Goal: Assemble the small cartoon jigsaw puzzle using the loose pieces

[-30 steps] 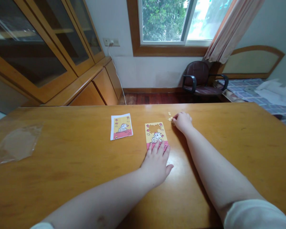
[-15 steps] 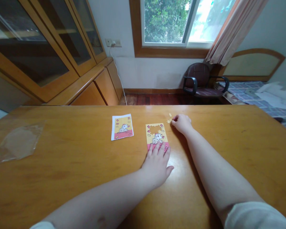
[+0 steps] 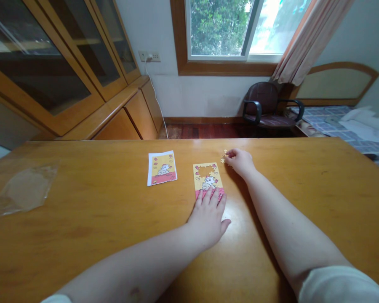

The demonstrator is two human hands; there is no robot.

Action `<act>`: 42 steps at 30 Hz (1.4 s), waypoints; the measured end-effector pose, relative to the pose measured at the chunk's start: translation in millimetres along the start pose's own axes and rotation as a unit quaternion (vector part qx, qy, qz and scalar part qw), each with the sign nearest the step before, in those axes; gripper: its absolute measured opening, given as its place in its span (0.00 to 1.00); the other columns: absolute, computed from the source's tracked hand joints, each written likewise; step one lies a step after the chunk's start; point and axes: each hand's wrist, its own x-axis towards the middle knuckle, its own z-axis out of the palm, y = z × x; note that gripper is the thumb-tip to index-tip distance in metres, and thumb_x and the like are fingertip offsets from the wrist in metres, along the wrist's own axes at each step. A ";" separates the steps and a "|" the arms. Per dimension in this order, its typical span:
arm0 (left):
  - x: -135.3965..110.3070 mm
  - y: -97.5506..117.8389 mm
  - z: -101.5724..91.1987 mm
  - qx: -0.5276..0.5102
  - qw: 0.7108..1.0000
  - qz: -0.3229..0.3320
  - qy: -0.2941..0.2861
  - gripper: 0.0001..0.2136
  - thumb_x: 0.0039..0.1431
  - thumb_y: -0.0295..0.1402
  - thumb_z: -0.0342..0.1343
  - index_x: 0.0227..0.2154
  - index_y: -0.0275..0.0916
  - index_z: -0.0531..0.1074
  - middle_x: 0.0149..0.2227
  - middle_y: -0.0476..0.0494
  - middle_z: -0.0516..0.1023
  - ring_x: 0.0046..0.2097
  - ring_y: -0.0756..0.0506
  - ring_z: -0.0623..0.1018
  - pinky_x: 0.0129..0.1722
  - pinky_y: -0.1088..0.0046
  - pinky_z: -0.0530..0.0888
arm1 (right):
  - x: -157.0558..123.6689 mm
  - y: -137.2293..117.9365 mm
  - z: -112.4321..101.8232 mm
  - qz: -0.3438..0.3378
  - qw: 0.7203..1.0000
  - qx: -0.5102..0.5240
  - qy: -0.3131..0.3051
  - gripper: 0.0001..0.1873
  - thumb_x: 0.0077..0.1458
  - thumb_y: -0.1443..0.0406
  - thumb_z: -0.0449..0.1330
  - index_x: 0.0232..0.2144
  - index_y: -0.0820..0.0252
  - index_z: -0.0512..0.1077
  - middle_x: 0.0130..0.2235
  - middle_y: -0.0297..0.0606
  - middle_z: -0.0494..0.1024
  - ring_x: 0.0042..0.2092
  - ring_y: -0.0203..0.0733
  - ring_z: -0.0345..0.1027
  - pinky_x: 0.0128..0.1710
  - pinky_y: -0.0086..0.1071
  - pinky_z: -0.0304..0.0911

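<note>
A small jigsaw puzzle (image 3: 208, 184) with a yellow and pink cartoon picture lies on the table, with a gap in its upper part where the wood shows. My left hand (image 3: 206, 219) rests flat with spread fingers over the pink lower edge of the puzzle. Beyond the puzzle's upper right corner, my right hand (image 3: 240, 161) is closed in a pinch at the tabletop, on what looks like a puzzle piece. Loose yellow puzzle pieces (image 3: 222, 160) lie right by its fingertips, partly hidden by them.
Left of the puzzle lies a printed picture card (image 3: 162, 169) with the same design. A clear plastic bag (image 3: 25, 187) is on the left of the wooden table (image 3: 113, 219). Past the far edge stand a glass-fronted cabinet (image 3: 96, 94), a brown armchair (image 3: 263, 101) and a bed (image 3: 322, 120).
My right hand has moved slightly away from me and its fingers have shifted among the loose pieces. My left hand and the puzzle stay where they were.
</note>
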 end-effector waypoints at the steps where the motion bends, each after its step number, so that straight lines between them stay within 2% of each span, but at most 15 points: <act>1: -0.1 -0.1 -0.2 0.000 1.000 0.001 0.002 0.33 0.62 0.52 0.36 0.65 0.37 0.48 0.67 0.35 0.48 0.67 0.34 0.47 0.63 0.47 0.48 | 0.0 -0.8 -0.2 -0.009 1.000 0.007 0.001 0.08 0.47 0.64 0.61 0.33 0.55 0.76 0.32 0.34 0.80 0.36 0.39 0.71 0.44 0.34 0.60; 7: -0.7 -0.4 -1.6 -0.003 1.000 0.003 0.009 0.33 0.62 0.51 0.37 0.64 0.37 0.49 0.67 0.36 0.49 0.67 0.34 0.48 0.63 0.48 0.48 | -4.1 -9.8 1.1 -0.079 0.992 0.088 -0.038 0.06 0.50 0.63 0.61 0.29 0.56 0.78 0.34 0.36 0.80 0.39 0.40 0.71 0.44 0.33 0.61; 12: -0.8 0.1 -3.3 -0.004 1.000 0.004 0.007 0.33 0.62 0.51 0.38 0.64 0.37 0.49 0.67 0.36 0.49 0.67 0.34 0.48 0.63 0.48 0.47 | -14.8 -21.8 7.4 -0.083 0.971 0.163 -0.156 0.05 0.49 0.64 0.61 0.30 0.59 0.77 0.30 0.34 0.79 0.32 0.37 0.69 0.35 0.29 0.62; 14: -0.9 0.2 -3.4 -0.002 1.000 0.004 0.009 0.33 0.62 0.51 0.38 0.64 0.37 0.49 0.67 0.36 0.49 0.67 0.34 0.48 0.63 0.49 0.47 | -18.5 -25.8 9.2 -0.088 0.966 0.162 -0.180 0.06 0.49 0.64 0.61 0.30 0.59 0.76 0.29 0.34 0.78 0.30 0.35 0.68 0.32 0.27 0.60; 17: -0.7 0.3 -2.7 0.003 1.000 0.001 0.009 0.33 0.62 0.51 0.38 0.64 0.37 0.49 0.67 0.36 0.49 0.66 0.34 0.48 0.63 0.49 0.47 | -21.1 -29.2 9.8 -0.103 0.971 0.138 -0.168 0.06 0.51 0.63 0.60 0.30 0.60 0.74 0.29 0.33 0.77 0.29 0.34 0.66 0.31 0.27 0.58; 23: -0.1 0.0 -1.2 -0.005 1.000 0.004 0.017 0.33 0.62 0.51 0.37 0.64 0.37 0.49 0.67 0.36 0.49 0.67 0.34 0.48 0.63 0.48 0.48 | -18.8 -27.6 8.7 -0.129 0.982 0.075 -0.118 0.05 0.55 0.65 0.56 0.31 0.60 0.71 0.33 0.36 0.77 0.34 0.36 0.66 0.34 0.28 0.57; 42: -0.2 -0.5 -0.2 -0.015 1.000 -0.003 0.009 0.34 0.61 0.53 0.36 0.64 0.38 0.49 0.67 0.37 0.48 0.67 0.34 0.47 0.63 0.46 0.46 | -19.9 -27.6 9.2 -0.107 0.983 0.090 -0.122 0.06 0.53 0.63 0.56 0.30 0.59 0.71 0.30 0.33 0.76 0.31 0.35 0.65 0.31 0.27 0.55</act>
